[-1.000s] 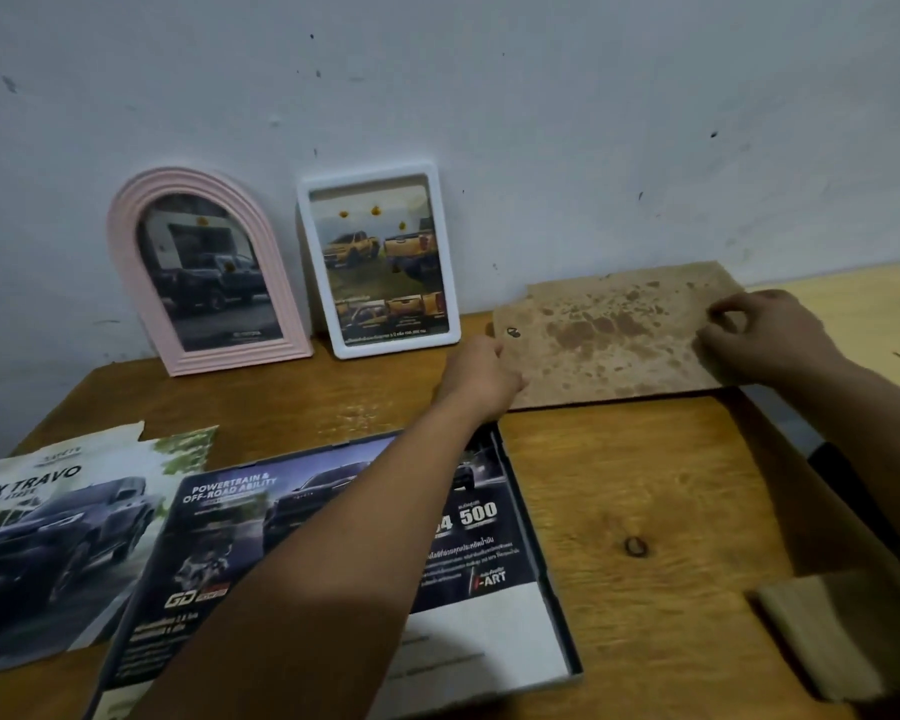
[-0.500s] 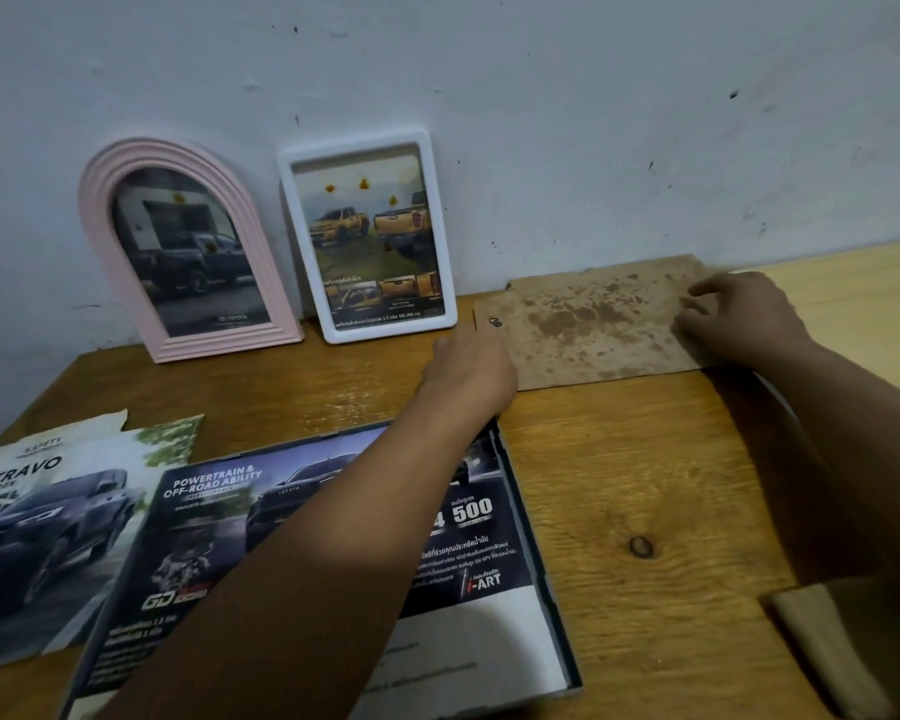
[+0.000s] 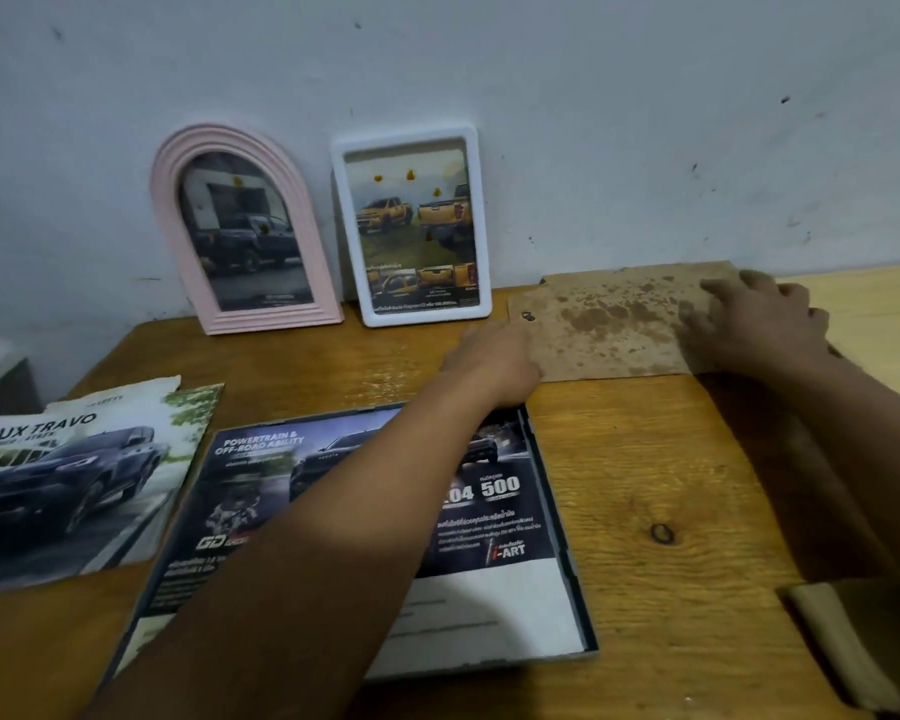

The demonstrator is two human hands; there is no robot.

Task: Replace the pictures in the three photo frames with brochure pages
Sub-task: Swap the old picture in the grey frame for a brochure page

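We grip the stained backing board (image 3: 614,324) on the desk (image 3: 671,485), left hand (image 3: 494,361) and right hand (image 3: 759,319) curled on its ends.

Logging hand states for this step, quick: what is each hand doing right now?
Left hand: grips the left edge of the backing board.
Right hand: fingers curled over the board's right end, holding it.
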